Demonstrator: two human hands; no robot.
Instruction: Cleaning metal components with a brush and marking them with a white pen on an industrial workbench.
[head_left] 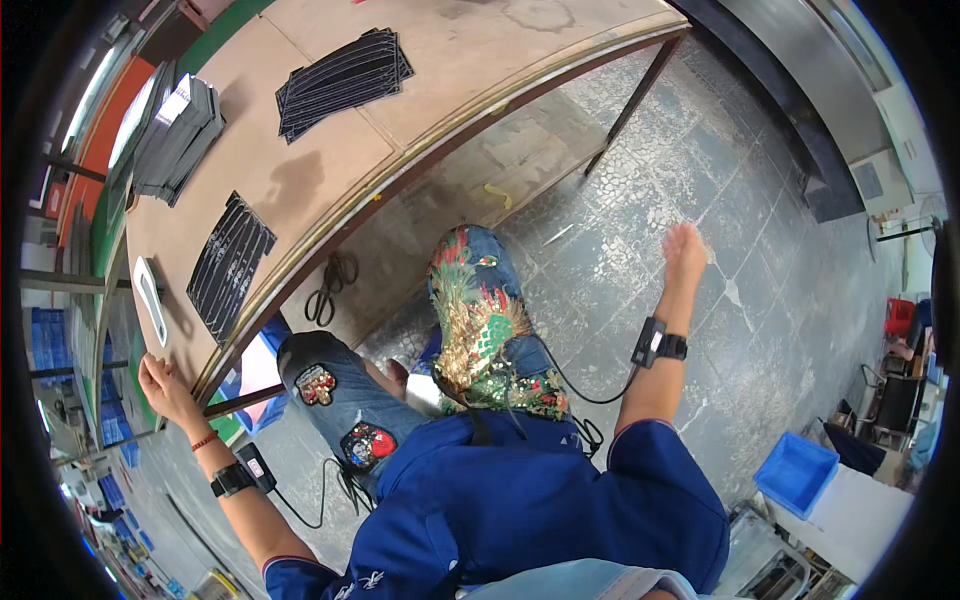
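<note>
My left hand is at the near left corner of the table, fingers loosely bent and apart, with no object seen in it. Just beyond its fingertips lies a white, long-handled tool. To the right of the tool is a fanned set of black strips with pale lines. My right hand is held out over the floor, well away from the table. Its fingers are slightly blurred and foreshortened, and nothing shows in them. Both wrists wear a strapped device with a cable.
Farther back on the table lie another fan of black strips and a tall stack of dark pieces. Black scissors rest on the shelf below. A table leg stands at the far right. A blue bin is at the lower right.
</note>
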